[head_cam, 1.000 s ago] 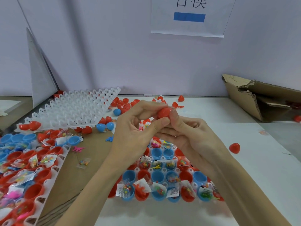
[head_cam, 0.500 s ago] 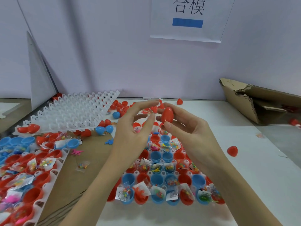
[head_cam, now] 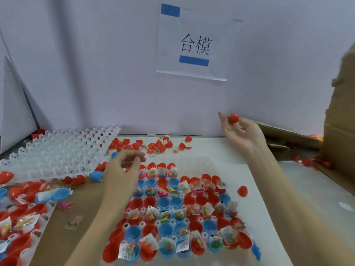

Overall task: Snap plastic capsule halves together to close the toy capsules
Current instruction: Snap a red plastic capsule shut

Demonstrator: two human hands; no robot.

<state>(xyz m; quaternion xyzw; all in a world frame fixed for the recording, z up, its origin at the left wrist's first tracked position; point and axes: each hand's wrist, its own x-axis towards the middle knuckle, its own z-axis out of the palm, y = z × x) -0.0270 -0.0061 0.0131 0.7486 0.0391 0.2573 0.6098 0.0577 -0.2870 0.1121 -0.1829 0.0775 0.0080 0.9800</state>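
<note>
Capsule [head_cam: 233, 118], red and closed, sits up at the fingertips of the right hand [head_cam: 242, 133], raised over the far right part of the bench [head_cam: 221, 150], just in front of the cardboard box [head_cam: 338, 131]. Palm faces up, fingers [head_cam: 222, 118] mostly outstretched; the capsule looks barely pinched, and motion blur makes it hard to say whether the hand really grips it or it merely rests there. Left hand [head_cam: 123, 167] hovers lower, above the far edge of the filled tray [head_cam: 178, 212], its fingers loosely curled with thumb and forefinger nearly meeting; I cannot make out anything held between them.

Below both arms, that tray holds red and blue capsule halves, many with little packeted toys inside; the packets are too small and blurred to read. A second filled tray [head_cam: 21, 223] is cut off at the near left corner. An empty clear tray [head_cam: 57, 154] lies tilted toward the far left, resting on loose halves. Loose red halves [head_cam: 146, 144] scatter along the far edge, and one red half [head_cam: 242, 191] sits alone just right of the middle tray. The box is cropped by the right edge, its inside mostly hidden. A paper sign [head_cam: 196, 47] hangs on the wall behind.
</note>
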